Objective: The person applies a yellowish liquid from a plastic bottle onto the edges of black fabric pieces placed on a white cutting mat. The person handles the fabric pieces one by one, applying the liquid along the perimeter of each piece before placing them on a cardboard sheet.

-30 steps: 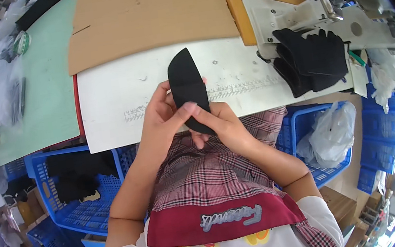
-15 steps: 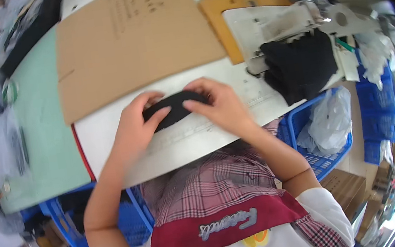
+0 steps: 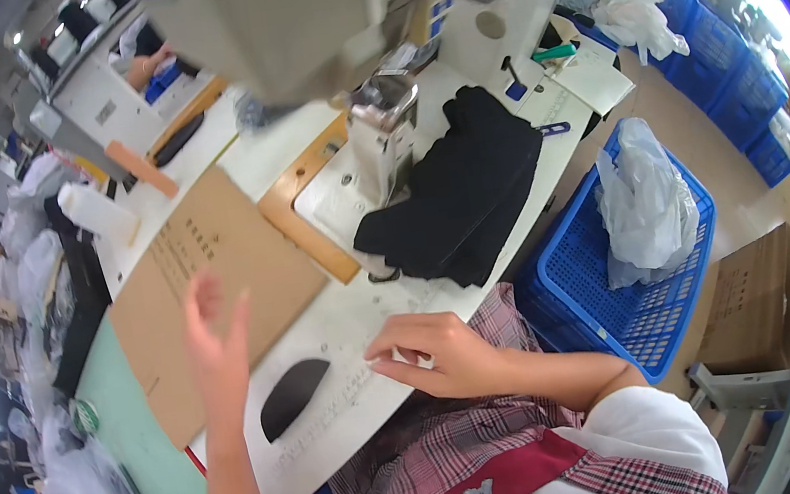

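Note:
A black half-moon piece of fabric [image 3: 295,399] lies flat on the white tabletop [image 3: 377,406], touched by neither hand. My left hand [image 3: 214,323] is raised over the cardboard sheet [image 3: 215,262], its thumb and fingers apart and nothing in them; it is slightly blurred. Just right of the fabric piece is my right hand [image 3: 440,354], its fingers curled in toward the thumb. I see nothing between them. Beyond it, a pile of folded black cloth [image 3: 467,186] rests beside the metal arm of a sewing machine [image 3: 376,144].
A large machine head [image 3: 263,23] hangs over the far side. To the right stands a blue basket [image 3: 560,269] with a clear plastic bag [image 3: 648,211], near a cardboard box [image 3: 756,297]. A white bottle [image 3: 97,213] lies at the far left.
Both hands have let go of the black fabric piece, which now lies on the table. My left hand has lifted and opened. The view has swung to the right.

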The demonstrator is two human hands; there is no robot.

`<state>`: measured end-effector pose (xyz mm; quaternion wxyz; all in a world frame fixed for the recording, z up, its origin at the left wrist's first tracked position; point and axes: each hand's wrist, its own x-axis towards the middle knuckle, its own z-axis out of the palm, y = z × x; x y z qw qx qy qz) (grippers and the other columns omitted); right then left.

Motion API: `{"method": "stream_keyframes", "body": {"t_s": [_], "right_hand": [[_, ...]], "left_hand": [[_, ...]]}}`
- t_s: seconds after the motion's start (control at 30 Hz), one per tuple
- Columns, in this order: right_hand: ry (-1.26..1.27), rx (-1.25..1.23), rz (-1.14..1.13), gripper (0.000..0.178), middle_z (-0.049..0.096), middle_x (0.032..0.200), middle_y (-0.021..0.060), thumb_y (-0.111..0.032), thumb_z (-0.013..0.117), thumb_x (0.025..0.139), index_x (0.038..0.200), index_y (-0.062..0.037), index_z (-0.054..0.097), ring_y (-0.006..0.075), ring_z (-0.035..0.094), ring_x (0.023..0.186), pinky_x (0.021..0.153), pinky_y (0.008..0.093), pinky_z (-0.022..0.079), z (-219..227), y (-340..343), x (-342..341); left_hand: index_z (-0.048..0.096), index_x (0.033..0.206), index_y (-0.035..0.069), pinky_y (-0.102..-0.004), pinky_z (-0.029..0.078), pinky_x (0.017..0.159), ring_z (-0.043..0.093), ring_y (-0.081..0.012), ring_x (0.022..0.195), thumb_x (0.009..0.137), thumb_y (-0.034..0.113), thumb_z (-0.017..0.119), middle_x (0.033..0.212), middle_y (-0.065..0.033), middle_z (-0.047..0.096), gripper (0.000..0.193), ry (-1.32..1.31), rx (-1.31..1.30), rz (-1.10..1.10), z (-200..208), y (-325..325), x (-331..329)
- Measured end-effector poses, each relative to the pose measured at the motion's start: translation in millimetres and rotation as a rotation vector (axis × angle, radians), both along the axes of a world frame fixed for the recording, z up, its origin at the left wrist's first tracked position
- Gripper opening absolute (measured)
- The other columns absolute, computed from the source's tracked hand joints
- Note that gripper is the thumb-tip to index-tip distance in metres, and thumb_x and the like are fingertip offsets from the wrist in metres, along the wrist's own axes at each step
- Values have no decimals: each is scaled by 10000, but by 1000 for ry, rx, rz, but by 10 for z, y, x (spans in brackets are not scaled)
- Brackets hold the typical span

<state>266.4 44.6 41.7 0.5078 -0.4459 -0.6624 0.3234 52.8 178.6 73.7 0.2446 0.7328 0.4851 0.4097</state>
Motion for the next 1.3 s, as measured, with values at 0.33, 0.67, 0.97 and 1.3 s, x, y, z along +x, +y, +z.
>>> {"method": "stream_keyframes", "body": {"t_s": [0.33,0.67,0.97,1.3], "right_hand": [[129,-90,23,58,609,730,72,-44,646,813,854,-3,642,142,536,532,483,267,428,-409,-259,342],[67,-95,109,48,573,668,84,-12,651,800,825,24,634,135,505,504,467,248,392,-316,-103,505],[28,190,-41,127,566,703,68,-63,664,799,891,6,610,145,495,536,507,254,419,210,358,157],[-263,358,254,364,560,751,69,-159,762,708,999,9,620,159,510,596,547,266,445,856,607,-742]], "left_hand": [[446,1253,29,-328,449,860,551,-195,990,800,176,692,1130,-100,558,536,134,-157,64,-611,2693,2010],[431,1257,45,-327,445,877,555,-215,1009,763,175,731,1169,-100,543,593,-147,-96,-9,-450,2467,1790],[411,1266,35,-316,450,886,556,-182,1009,720,151,752,1088,-72,560,654,-139,229,84,283,366,98],[503,1157,44,-321,453,828,575,-256,934,631,102,742,1025,-98,537,581,246,-41,96,347,-1156,-812]]}}
